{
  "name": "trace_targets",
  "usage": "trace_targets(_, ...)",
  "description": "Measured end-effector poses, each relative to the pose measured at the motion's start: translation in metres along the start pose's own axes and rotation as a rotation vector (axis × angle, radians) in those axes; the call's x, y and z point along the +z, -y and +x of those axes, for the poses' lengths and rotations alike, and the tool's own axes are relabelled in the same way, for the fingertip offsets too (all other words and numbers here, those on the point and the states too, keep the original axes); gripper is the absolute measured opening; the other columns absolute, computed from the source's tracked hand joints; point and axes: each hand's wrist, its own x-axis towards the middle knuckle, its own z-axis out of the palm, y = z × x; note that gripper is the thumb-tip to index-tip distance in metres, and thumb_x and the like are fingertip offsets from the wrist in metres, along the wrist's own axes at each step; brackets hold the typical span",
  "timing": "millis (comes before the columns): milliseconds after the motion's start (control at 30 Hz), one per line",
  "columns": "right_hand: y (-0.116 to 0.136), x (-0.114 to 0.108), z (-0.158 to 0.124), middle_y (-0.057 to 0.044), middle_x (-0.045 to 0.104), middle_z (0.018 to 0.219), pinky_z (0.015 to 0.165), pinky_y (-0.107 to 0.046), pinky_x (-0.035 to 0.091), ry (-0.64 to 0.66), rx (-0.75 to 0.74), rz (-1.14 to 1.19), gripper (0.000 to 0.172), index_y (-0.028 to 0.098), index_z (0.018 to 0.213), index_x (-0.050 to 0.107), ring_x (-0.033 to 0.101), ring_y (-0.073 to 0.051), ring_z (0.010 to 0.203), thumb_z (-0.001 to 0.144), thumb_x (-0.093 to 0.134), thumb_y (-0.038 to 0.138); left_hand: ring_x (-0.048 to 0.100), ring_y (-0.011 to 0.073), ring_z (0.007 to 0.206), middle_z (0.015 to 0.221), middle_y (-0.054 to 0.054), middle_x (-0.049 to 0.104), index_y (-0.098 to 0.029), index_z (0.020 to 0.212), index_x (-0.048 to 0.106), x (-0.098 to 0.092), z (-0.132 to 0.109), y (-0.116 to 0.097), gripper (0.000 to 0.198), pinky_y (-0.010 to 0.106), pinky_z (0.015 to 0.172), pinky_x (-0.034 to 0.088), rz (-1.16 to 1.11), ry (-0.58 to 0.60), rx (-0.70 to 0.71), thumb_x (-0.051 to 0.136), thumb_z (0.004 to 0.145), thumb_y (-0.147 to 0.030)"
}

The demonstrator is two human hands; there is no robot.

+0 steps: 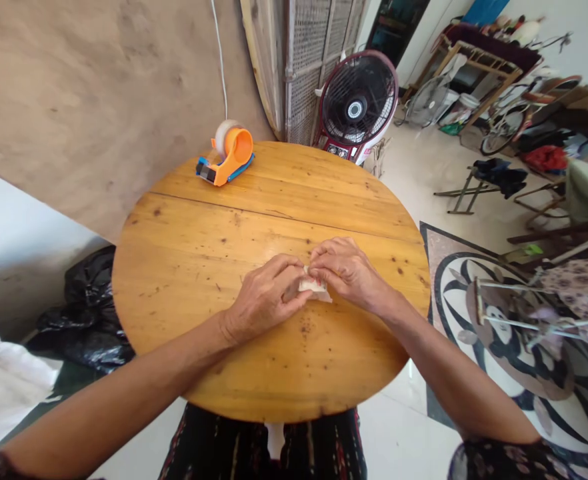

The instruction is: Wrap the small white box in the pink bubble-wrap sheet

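A small pale packet with red marks (315, 287) is between my two hands, just above or on the round wooden table (214, 247). It looks like paper or thin wrapping; its exact kind I cannot make out. My left hand (269, 293) grips its left end, thumb and fingers closed on it. From the right, the fingertips of my right hand (347, 270) pinch its upper edge. The fingers cover part of the packet, and its lower right corner sticks out.
An orange tape dispenser (234, 157) with a roll of clear tape stands at the table's far left edge. Behind the table is a fan (357, 100). Black plastic bags (87, 313) lie on the left; a folding stool (467, 190) stands on the right.
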Motion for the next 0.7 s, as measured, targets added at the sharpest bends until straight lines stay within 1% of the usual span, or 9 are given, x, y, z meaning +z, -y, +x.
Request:
trace_targets(67,0.007,0.003,-0.008,-0.005,0.068,0.093,0.085,-0.037,0.035,-0.030,0.004,-0.085,0.021,0.021,0.082,0.070,0.056,-0.019,0.090,0.093,0.053,0.026,0.064,0.0189,0.091,0.097,0.007,0.066,-0.018,0.095,0.057,0.000,0.000,0.001,0.019,0.030,0.078,0.053,-0.039,-0.008,-0.037,0.067,0.080,-0.022)
trace_targets(167,0.020,0.006,-0.020,-0.008,0.066,0.103,0.089,-0.041,0.034,-0.022,0.013,-0.230,0.021,0.021,0.095,0.070,0.053,-0.023,0.101,0.095,0.051,0.031,0.064,0.0199,0.087,0.093,0.007,0.066,-0.018,0.094,0.054,0.000,0.000,0.002,0.022,0.032,0.077,0.053,-0.058,-0.032,-0.044,0.068,0.077,-0.022)
trace_targets(300,0.034,0.009,-0.034,-0.012,0.063,0.114,0.092,-0.044,0.034,0.002,0.010,-0.376,0.034,0.018,0.113,0.063,0.049,-0.027,0.111,0.094,0.049,0.042,0.063,0.0214,0.087,0.092,0.008,0.066,-0.017,0.096,0.055,0.001,0.000,0.004,0.025,0.035,0.079,0.051,-0.061,-0.036,-0.018,0.069,0.078,-0.029)
trace_targets(400,0.042,0.015,-0.037,-0.015,0.061,0.119,0.096,-0.046,0.033,0.000,0.029,-0.448,0.041,0.015,0.120,0.060,0.046,-0.030,0.117,0.095,0.047,0.045,0.061,0.0213,0.088,0.094,0.008,0.065,-0.016,0.102,0.055,0.002,0.000,0.004,0.026,0.035,0.080,0.050,-0.046,-0.036,0.008,0.065,0.081,-0.030)
trace_targets(533,0.052,0.026,-0.038,-0.018,0.056,0.129,0.102,-0.049,0.030,-0.020,0.088,-0.477,0.046,0.014,0.125,0.056,0.040,-0.032,0.126,0.095,0.044,0.046,0.060,0.0217,0.090,0.097,0.009,0.065,-0.016,0.107,0.054,0.003,0.000,0.006,0.030,0.036,0.082,0.049,-0.028,-0.047,0.048,0.064,0.080,-0.026)
trace_targets(633,0.059,0.031,-0.044,-0.018,0.053,0.134,0.102,-0.050,0.031,-0.068,0.151,-0.436,0.048,0.014,0.127,0.055,0.042,-0.033,0.125,0.095,0.044,0.048,0.060,0.0217,0.091,0.097,0.009,0.065,-0.015,0.110,0.054,0.003,0.001,0.006,0.034,0.036,0.082,0.049,-0.026,-0.052,0.059,0.064,0.079,-0.025)
trace_targets(700,0.063,0.031,-0.052,-0.016,0.051,0.137,0.100,-0.050,0.033,-0.133,0.199,-0.357,0.044,0.018,0.127,0.057,0.045,-0.031,0.124,0.096,0.041,0.046,0.060,0.0220,0.091,0.097,0.009,0.065,-0.015,0.110,0.054,0.002,0.002,0.005,0.034,0.036,0.082,0.048,-0.018,-0.052,0.059,0.064,0.079,-0.027)
